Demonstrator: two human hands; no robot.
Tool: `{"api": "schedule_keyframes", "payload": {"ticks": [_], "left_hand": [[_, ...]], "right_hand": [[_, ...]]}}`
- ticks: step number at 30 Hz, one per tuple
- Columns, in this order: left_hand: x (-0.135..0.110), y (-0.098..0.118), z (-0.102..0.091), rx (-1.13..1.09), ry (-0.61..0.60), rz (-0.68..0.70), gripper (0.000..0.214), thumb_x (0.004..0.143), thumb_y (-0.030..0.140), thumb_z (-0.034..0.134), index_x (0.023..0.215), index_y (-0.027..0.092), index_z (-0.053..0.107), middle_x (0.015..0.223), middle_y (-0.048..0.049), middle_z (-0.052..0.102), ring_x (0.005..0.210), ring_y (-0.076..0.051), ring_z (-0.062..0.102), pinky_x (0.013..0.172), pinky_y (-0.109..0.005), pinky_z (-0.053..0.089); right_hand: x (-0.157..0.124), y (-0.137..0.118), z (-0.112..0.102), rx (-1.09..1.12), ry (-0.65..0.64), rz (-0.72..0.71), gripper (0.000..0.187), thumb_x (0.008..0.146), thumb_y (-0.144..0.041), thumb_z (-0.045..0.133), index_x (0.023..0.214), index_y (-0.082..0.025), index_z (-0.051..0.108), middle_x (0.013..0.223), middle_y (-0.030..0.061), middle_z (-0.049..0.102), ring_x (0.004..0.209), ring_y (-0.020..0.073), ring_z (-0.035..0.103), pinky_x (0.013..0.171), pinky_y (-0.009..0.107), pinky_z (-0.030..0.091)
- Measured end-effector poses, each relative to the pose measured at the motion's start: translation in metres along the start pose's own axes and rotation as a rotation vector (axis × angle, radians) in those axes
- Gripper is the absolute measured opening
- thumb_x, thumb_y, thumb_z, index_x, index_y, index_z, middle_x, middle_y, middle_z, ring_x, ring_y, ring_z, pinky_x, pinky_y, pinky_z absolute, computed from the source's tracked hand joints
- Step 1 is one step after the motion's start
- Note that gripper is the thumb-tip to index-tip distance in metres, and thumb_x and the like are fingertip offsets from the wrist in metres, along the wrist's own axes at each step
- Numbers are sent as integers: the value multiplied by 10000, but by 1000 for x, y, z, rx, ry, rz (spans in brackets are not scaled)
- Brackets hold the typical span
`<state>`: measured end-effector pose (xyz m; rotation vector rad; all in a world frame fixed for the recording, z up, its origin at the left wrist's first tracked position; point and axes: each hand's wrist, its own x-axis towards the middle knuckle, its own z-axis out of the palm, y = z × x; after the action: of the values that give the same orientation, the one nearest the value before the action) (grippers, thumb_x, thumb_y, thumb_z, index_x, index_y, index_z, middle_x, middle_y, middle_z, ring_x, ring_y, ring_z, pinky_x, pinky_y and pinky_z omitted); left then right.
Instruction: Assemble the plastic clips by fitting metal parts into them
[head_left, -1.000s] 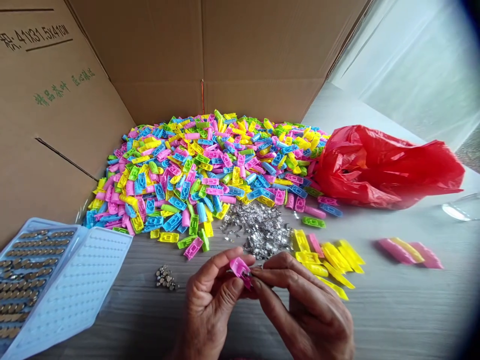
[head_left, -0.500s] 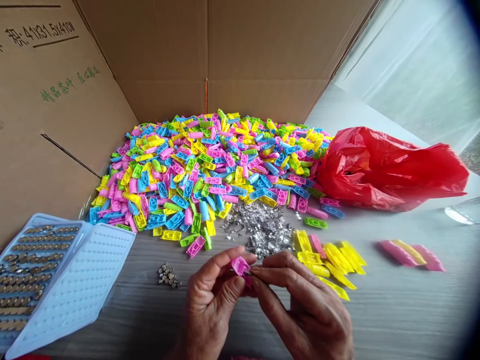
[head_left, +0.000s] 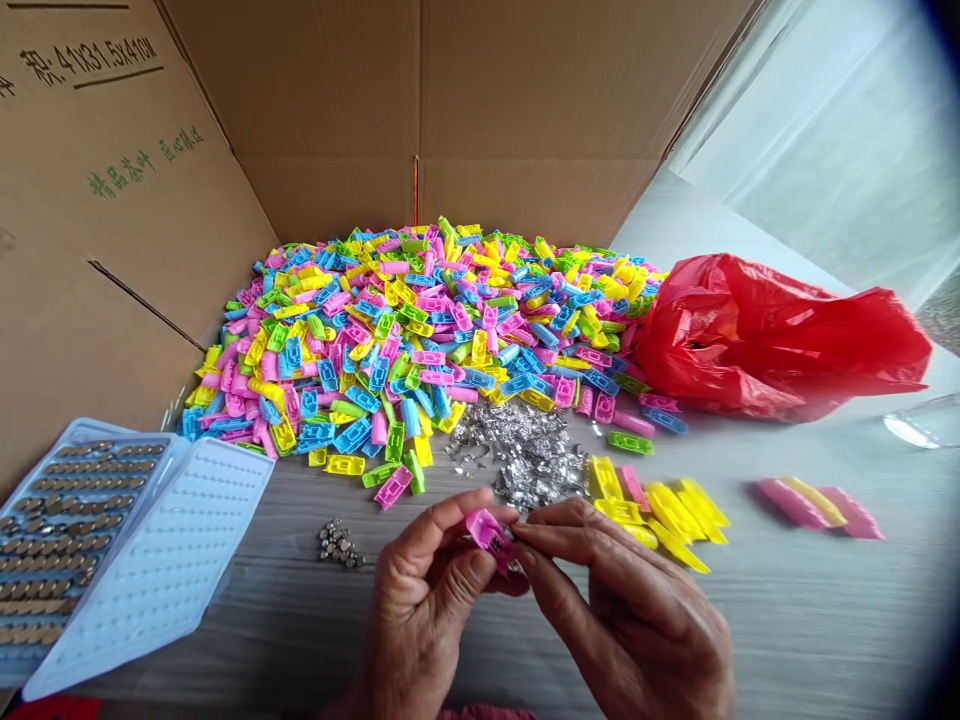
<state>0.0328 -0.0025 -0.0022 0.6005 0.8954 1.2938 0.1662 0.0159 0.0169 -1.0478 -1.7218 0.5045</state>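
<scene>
My left hand (head_left: 427, 600) grips a small pink plastic shell (head_left: 487, 532) between thumb and fingers, its hollow side facing up. Dark metal shows inside the shell's lower half. At the shell's right edge, my right hand (head_left: 637, 600) has thumb and forefinger pinched together; whatever is between these fingertips is too small to make out. Just beyond both hands lies a heap of shiny metal clips (head_left: 536, 455). Yellow plastic shells (head_left: 675, 510) and a pink one lie to the right, partly behind my right hand. A little cluster of metal discs (head_left: 339, 545) rests left of my left hand.
A big pile of coloured plastic shells (head_left: 420, 330) spreads against the cardboard walls (head_left: 525, 90). On the left, a light blue tray (head_left: 161, 560) holds rows of metal discs. A red plastic bag (head_left: 780, 340) lies right, with pink and yellow pieces (head_left: 821, 508) in front.
My right hand has shifted slightly right and down. The pink shell has tilted, and dark metal inside it shows more plainly. The camera view has moved a little.
</scene>
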Motion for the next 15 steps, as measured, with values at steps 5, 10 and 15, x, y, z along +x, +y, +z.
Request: {"api": "schedule_keyframes", "payload": {"ticks": [5, 10, 15], "left_hand": [[1, -2, -1, -24, -20, -15, 213, 807, 250, 691, 1014, 278, 730, 979, -40, 768, 797, -160, 711, 691, -218, 575], [2, -6, -4, -30, -55, -24, 231, 837, 247, 658, 1051, 315, 713, 1009, -17, 762, 844, -141, 702, 748, -208, 558], [1, -3, -2, -81, -26, -54, 240, 823, 244, 675, 1048, 314, 721, 963, -20, 774, 804, -126, 707, 731, -182, 553]], "right_hand": [[0, -2, -3, -13, -57, -53, 243, 770, -27, 635, 948, -182, 687, 757, 46, 714, 640, 155, 686, 547, 236, 581], [0, -2, -3, -57, -76, -119, 251, 764, 4, 625, 948, -157, 684, 737, 60, 693, 639, 139, 664, 540, 218, 570], [-1, -3, -3, -53, -46, -124, 268, 758, 11, 637, 969, -148, 679, 756, 55, 682, 653, 127, 652, 552, 207, 557]]}}
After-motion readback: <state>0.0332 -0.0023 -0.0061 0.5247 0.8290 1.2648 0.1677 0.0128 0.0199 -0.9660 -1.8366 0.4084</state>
